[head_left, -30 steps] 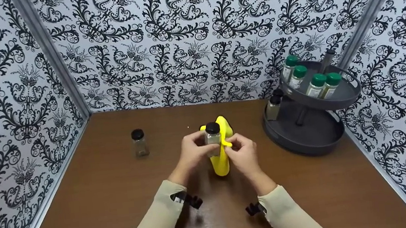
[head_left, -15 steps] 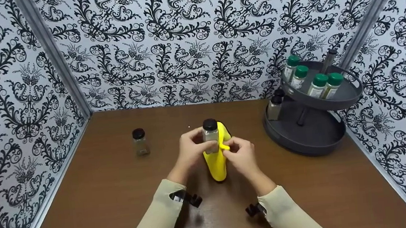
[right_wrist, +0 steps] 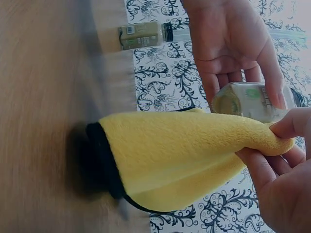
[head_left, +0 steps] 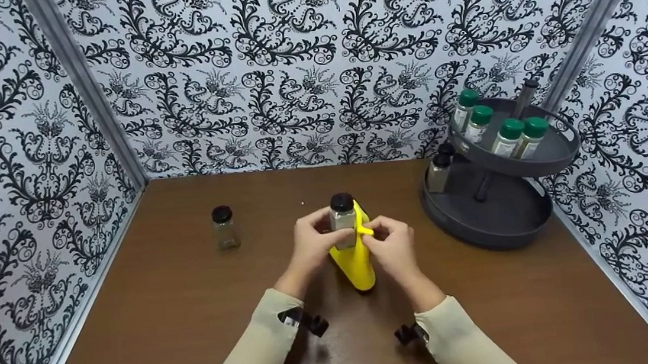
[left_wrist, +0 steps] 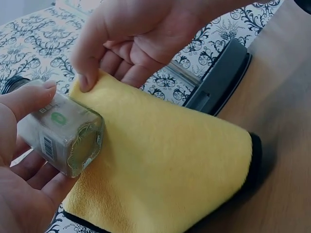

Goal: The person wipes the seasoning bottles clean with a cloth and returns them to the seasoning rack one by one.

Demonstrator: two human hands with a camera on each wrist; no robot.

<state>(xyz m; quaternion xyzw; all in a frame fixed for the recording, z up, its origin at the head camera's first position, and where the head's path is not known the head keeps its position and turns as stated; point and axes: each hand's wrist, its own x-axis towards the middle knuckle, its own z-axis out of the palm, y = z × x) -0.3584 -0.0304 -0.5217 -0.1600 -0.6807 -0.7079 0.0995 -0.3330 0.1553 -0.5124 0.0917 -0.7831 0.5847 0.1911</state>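
My left hand [head_left: 313, 243] grips a square glass spice jar [head_left: 343, 220] with a black lid, held upright above the table. Its label with a green mark and a barcode shows in the left wrist view, where the jar's base [left_wrist: 86, 148] faces the camera. Beside it, my right hand [head_left: 392, 247] pinches a yellow cloth [head_left: 357, 268] with black edging between thumb and fingers. The cloth [right_wrist: 180, 150] hangs down from that pinch, right against the jar's side in the left wrist view.
Another black-lidded spice jar [head_left: 225, 228] stands on the brown table [head_left: 170, 315] at the left. At the back right is a dark two-tier round stand [head_left: 501, 235]; green-lidded jars [head_left: 508, 137] fill part of its upper tier, and black-lidded jars [head_left: 438, 174] its lower one.
Both hands stay close together with the jar and cloth, shifting slightly left and then back right. The hanging cloth has swung, its lower end now further right. Both grips are unchanged.
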